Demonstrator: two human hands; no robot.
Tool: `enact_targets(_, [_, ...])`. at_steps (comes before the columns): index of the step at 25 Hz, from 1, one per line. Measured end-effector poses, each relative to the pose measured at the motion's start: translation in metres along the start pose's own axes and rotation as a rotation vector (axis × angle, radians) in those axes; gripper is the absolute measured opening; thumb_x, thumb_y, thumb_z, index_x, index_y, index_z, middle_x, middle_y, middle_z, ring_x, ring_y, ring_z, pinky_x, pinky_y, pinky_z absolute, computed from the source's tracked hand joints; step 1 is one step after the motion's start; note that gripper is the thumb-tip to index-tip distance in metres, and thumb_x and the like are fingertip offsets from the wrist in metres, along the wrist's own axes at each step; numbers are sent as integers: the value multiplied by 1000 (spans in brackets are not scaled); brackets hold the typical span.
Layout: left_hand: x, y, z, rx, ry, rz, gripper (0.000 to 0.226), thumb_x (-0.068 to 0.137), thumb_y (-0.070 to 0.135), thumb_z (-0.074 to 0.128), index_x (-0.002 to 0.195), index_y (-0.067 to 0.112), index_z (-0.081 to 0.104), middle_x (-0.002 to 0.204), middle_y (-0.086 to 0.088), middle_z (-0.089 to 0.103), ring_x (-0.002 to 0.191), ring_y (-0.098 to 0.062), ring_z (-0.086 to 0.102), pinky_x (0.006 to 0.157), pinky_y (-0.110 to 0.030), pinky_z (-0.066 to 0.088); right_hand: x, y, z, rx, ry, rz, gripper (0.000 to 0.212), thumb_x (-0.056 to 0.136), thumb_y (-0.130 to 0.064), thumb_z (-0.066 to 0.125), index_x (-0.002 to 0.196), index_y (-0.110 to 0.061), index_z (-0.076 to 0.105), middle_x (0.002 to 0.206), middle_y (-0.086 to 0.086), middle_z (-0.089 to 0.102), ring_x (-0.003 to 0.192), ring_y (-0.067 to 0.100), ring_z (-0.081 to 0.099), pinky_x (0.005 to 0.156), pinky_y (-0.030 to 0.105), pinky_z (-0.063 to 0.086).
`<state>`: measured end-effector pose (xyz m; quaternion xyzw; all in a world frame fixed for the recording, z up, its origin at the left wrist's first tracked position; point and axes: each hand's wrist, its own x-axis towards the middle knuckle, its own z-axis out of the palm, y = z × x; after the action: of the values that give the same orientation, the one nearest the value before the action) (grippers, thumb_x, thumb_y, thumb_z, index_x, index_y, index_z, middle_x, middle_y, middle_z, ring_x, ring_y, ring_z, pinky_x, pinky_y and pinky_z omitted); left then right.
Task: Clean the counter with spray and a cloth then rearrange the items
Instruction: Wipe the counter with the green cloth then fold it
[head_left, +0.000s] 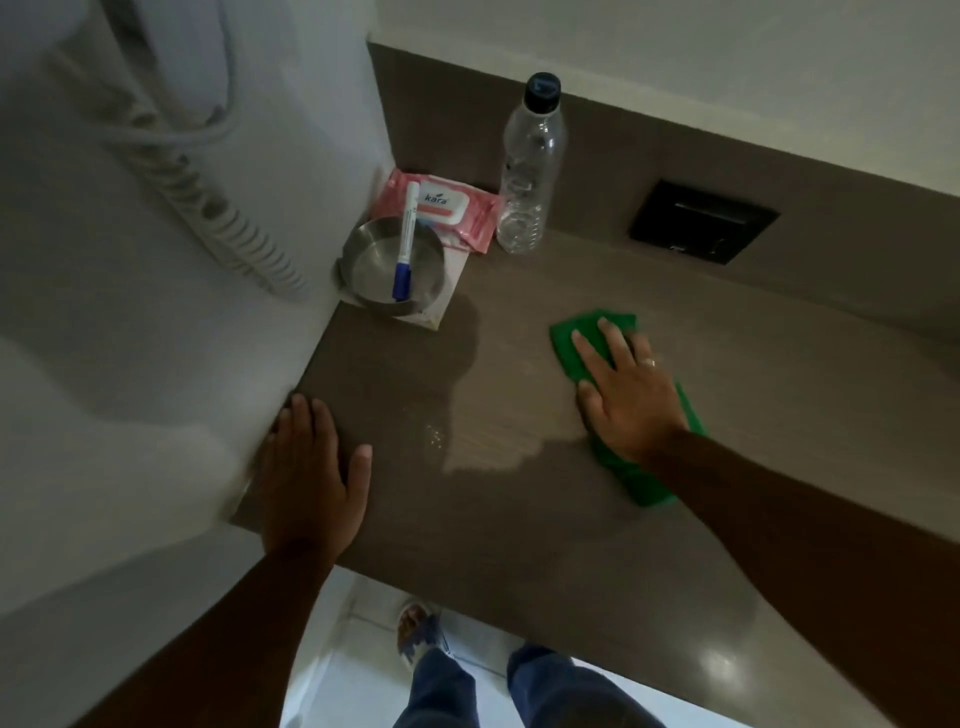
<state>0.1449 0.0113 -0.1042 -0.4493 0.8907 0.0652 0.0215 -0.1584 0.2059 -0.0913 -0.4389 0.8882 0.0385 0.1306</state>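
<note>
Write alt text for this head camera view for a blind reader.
A person's right hand presses a green cloth flat on a brown counter while the left hand rests at its edge. A clear plastic bottle, pink wipes pack and steel bowl holding a blue-capped marker sit behind.

Hotel-like room, wall phone (171, 104), brown counter (519, 493), card-slot panel (704, 221)

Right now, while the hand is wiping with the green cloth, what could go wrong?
If the right hand sweeps the green cloth further back, it might bump the tall plastic bottle, which could tip over. Wiping towards the corner might nudge the metal bowl, and the marker resting across it could roll out.
</note>
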Motion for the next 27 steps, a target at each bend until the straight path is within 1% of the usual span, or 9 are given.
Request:
enact_targets(3, [-1,-1,2,7,-4,3,76,94,51,28,151,2,24,158,-24,23,145,-39,24,118,-48,17,32,-72,-11,-11,40,1,63,96,-48,20,154,-30,6,162,12,10,145,41,16,113,53,26])
enact_targets(7, [-1,0,1,-23,-7,7,69,98,41,39,151,1,23,158,-24,23,145,-38,23,119,-48,16,-51,-162,9,20,-59,-307,60,97,-44,34,153,-31,17,161,11,17,144,40,22,113,55,25])
enact_targets(9, [-1,0,0,-38,-14,6,67,98,39,39,151,1,22,159,-23,21,146,-37,21,119,-48,15,-114,-161,22,41,-75,-458,62,91,-45,48,149,-32,29,157,8,30,139,37,35,108,54,34])
enact_targets(11, [-1,0,-1,-51,-22,3,69,97,42,34,151,2,23,159,-23,22,146,-37,21,119,-47,15,-152,-122,31,10,-136,-558,63,86,-47,50,145,-37,33,154,2,37,136,33,42,104,53,42])
enact_targets(14, [-1,-2,1,-38,-30,4,68,98,42,38,152,4,22,159,-21,21,147,-36,20,120,-48,16,-136,-38,33,-39,-94,-358,62,84,-46,41,145,-39,31,152,4,41,130,40,47,99,55,44])
enact_targets(16, [-1,-2,3,-46,-30,-6,68,99,41,42,153,5,21,160,-20,20,148,-35,19,120,-48,15,-94,-4,23,-7,-77,-158,62,88,-47,31,149,-38,21,157,9,31,135,45,37,105,56,37])
enact_targets(20, [0,-2,6,-44,-1,6,68,98,43,36,152,5,22,159,-21,21,147,-36,21,119,-48,16,-16,-39,3,-13,9,32,62,96,-53,14,154,-34,4,163,10,7,146,40,12,116,52,20])
enact_targets(25, [-3,-6,6,-123,32,15,66,96,40,28,151,4,25,159,-20,23,147,-34,21,120,-45,14,-47,-168,17,-14,-29,-285,62,97,-51,21,154,-33,2,163,9,1,149,36,0,119,52,4])
enact_targets(27, [-2,-8,3,-153,28,24,68,95,41,21,151,4,25,159,-20,23,148,-33,20,120,-43,12,-56,-184,17,39,-45,-359,61,98,-51,22,154,-33,5,164,7,-2,149,35,-3,118,50,0])
